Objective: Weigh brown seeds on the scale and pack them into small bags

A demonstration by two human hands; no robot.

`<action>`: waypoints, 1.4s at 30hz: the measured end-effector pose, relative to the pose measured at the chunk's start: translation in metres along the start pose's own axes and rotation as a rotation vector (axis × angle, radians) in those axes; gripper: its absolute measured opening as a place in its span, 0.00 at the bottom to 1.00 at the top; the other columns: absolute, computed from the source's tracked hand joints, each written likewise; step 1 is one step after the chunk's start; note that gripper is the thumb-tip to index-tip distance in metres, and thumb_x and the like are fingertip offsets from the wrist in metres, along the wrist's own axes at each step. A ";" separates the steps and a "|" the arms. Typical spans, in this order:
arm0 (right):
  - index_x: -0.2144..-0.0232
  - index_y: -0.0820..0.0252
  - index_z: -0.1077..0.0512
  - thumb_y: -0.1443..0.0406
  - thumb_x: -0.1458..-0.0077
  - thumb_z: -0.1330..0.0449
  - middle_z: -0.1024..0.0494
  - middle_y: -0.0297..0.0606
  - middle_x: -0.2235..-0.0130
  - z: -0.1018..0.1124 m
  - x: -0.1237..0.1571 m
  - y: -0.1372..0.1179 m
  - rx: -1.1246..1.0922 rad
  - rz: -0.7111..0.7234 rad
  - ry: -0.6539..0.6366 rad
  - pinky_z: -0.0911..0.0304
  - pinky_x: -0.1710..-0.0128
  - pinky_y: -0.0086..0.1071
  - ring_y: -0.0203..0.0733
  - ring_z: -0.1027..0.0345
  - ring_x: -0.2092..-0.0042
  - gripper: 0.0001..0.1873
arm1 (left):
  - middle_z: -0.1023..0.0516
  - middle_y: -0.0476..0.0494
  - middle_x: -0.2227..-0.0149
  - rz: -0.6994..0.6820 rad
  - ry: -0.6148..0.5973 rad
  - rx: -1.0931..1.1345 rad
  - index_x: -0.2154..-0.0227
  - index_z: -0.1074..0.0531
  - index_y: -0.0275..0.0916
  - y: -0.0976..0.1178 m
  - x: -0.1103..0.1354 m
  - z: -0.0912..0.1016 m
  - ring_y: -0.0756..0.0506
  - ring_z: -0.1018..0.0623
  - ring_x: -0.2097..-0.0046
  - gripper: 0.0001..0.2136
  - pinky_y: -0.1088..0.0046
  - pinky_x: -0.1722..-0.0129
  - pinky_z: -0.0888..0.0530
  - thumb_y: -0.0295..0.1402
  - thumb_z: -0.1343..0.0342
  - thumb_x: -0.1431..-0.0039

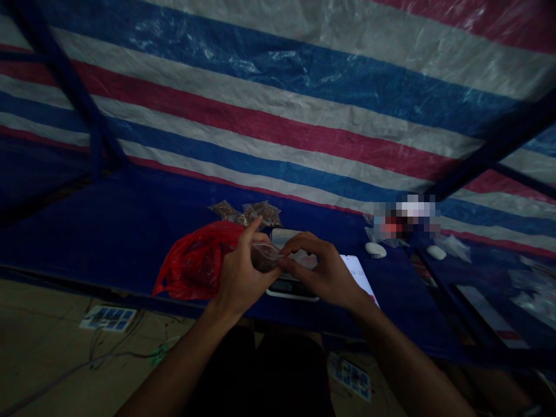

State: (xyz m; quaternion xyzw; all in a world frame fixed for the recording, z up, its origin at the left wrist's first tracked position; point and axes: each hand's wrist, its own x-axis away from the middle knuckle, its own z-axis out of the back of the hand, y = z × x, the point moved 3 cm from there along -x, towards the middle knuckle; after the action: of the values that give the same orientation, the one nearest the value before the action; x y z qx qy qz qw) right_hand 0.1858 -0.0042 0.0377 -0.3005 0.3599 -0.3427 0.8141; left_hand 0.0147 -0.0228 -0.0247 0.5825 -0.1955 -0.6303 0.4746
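Note:
My left hand and my right hand meet over the blue table, both pinching a small clear plastic bag with dark contents. The left fingers wrap its left side, the right fingertips press its top edge. Under the hands sits a small weighing scale with a pale platform. A red plastic bag lies crumpled just left of my left hand.
Two filled clear packets lie behind the red bag. A white card lies right of the scale, and white oval objects sit farther right. A striped tarp hangs behind. Cables and power strips lie on the floor.

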 end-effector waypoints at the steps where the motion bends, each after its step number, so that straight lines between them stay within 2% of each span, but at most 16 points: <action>1: 0.65 0.55 0.22 0.62 0.39 0.34 0.18 0.36 0.62 0.000 0.000 0.000 -0.014 -0.007 0.017 0.35 0.55 0.38 0.43 0.26 0.58 0.03 | 0.19 0.43 0.54 0.029 -0.009 0.044 0.30 0.48 0.45 0.001 0.000 0.000 0.44 0.17 0.59 0.47 0.68 0.57 0.21 0.37 0.27 0.50; 4: 0.68 0.56 0.22 0.64 0.38 0.34 0.19 0.35 0.65 0.006 -0.002 0.004 -0.019 -0.029 0.087 0.36 0.58 0.36 0.41 0.27 0.61 0.05 | 0.19 0.39 0.51 0.171 -0.108 0.279 0.30 0.49 0.42 0.004 0.000 0.000 0.42 0.17 0.53 0.47 0.67 0.53 0.21 0.37 0.29 0.48; 6: 0.68 0.57 0.22 0.64 0.38 0.35 0.20 0.35 0.66 0.010 -0.002 0.006 -0.033 -0.059 0.105 0.37 0.61 0.34 0.39 0.28 0.63 0.05 | 0.19 0.37 0.49 0.273 -0.193 0.422 0.35 0.39 0.39 0.005 0.002 0.001 0.41 0.17 0.50 0.35 0.66 0.50 0.21 0.39 0.33 0.43; 8: 0.68 0.57 0.22 0.63 0.38 0.35 0.20 0.34 0.66 0.010 -0.002 0.007 -0.063 -0.079 0.075 0.38 0.63 0.33 0.38 0.29 0.64 0.06 | 0.17 0.37 0.51 0.343 -0.242 0.482 0.46 0.27 0.37 0.005 0.004 0.003 0.41 0.17 0.50 0.20 0.66 0.49 0.21 0.40 0.37 0.38; 10: 0.68 0.57 0.22 0.62 0.37 0.35 0.21 0.34 0.66 0.010 -0.001 0.006 -0.081 -0.077 0.052 0.38 0.63 0.33 0.38 0.30 0.64 0.07 | 0.16 0.38 0.54 0.372 -0.240 0.462 0.54 0.23 0.36 0.005 0.006 0.007 0.41 0.16 0.52 0.15 0.67 0.50 0.21 0.40 0.37 0.38; 13: 0.67 0.57 0.23 0.62 0.37 0.36 0.21 0.35 0.66 0.008 0.002 0.005 -0.090 -0.062 0.015 0.39 0.63 0.33 0.38 0.31 0.64 0.06 | 0.15 0.40 0.55 0.368 -0.246 0.389 0.54 0.20 0.38 0.006 0.006 0.012 0.42 0.16 0.53 0.14 0.68 0.51 0.21 0.39 0.36 0.39; 17: 0.67 0.58 0.26 0.62 0.34 0.39 0.24 0.34 0.67 0.009 0.005 0.004 -0.085 -0.076 -0.001 0.41 0.66 0.32 0.37 0.33 0.65 0.08 | 0.14 0.41 0.54 0.327 -0.281 0.357 0.55 0.17 0.39 0.011 0.002 0.018 0.42 0.16 0.52 0.13 0.69 0.50 0.21 0.40 0.39 0.36; 19: 0.66 0.58 0.27 0.62 0.33 0.40 0.26 0.34 0.67 0.010 0.006 0.004 -0.079 -0.084 0.021 0.42 0.66 0.32 0.37 0.34 0.65 0.08 | 0.13 0.41 0.56 0.322 -0.260 0.336 0.57 0.16 0.39 0.014 0.001 0.021 0.42 0.15 0.54 0.13 0.69 0.51 0.20 0.40 0.40 0.35; 23: 0.66 0.57 0.27 0.63 0.34 0.40 0.25 0.34 0.65 0.005 0.008 0.002 -0.114 -0.049 -0.013 0.40 0.64 0.32 0.37 0.34 0.64 0.07 | 0.13 0.41 0.59 0.344 -0.194 0.348 0.59 0.15 0.38 0.017 0.000 0.024 0.42 0.15 0.57 0.13 0.68 0.53 0.19 0.41 0.39 0.37; 29: 0.66 0.58 0.29 0.65 0.34 0.41 0.26 0.34 0.66 0.002 0.011 0.000 -0.079 -0.014 -0.016 0.40 0.63 0.32 0.37 0.35 0.64 0.07 | 0.13 0.41 0.60 0.354 -0.182 0.341 0.61 0.15 0.38 0.020 0.004 0.024 0.41 0.15 0.56 0.12 0.70 0.55 0.19 0.40 0.38 0.38; 34: 0.66 0.58 0.28 0.64 0.35 0.39 0.25 0.34 0.66 0.000 0.013 -0.002 -0.085 -0.040 -0.005 0.39 0.62 0.32 0.38 0.33 0.63 0.06 | 0.13 0.43 0.63 0.343 -0.167 0.314 0.65 0.16 0.38 0.023 0.005 0.023 0.43 0.15 0.61 0.09 0.72 0.60 0.19 0.39 0.34 0.42; 38: 0.66 0.57 0.25 0.62 0.36 0.37 0.22 0.35 0.65 -0.002 0.012 -0.001 -0.098 -0.072 -0.037 0.37 0.61 0.33 0.39 0.31 0.62 0.07 | 0.14 0.44 0.65 0.367 -0.177 0.319 0.65 0.16 0.39 0.024 0.005 0.020 0.44 0.16 0.64 0.11 0.72 0.64 0.20 0.42 0.35 0.41; 42: 0.66 0.57 0.23 0.61 0.36 0.36 0.22 0.34 0.65 0.004 0.010 0.005 -0.083 -0.102 -0.057 0.38 0.63 0.32 0.38 0.31 0.64 0.07 | 0.14 0.45 0.68 0.394 -0.134 0.348 0.66 0.16 0.39 0.023 0.005 0.019 0.43 0.16 0.66 0.12 0.72 0.66 0.20 0.43 0.34 0.42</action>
State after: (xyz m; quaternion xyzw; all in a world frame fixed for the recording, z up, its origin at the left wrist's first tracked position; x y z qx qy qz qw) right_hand 0.1957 -0.0083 0.0318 -0.3616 0.3348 -0.3597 0.7923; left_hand 0.0067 -0.0436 -0.0047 0.5631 -0.4413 -0.5199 0.4669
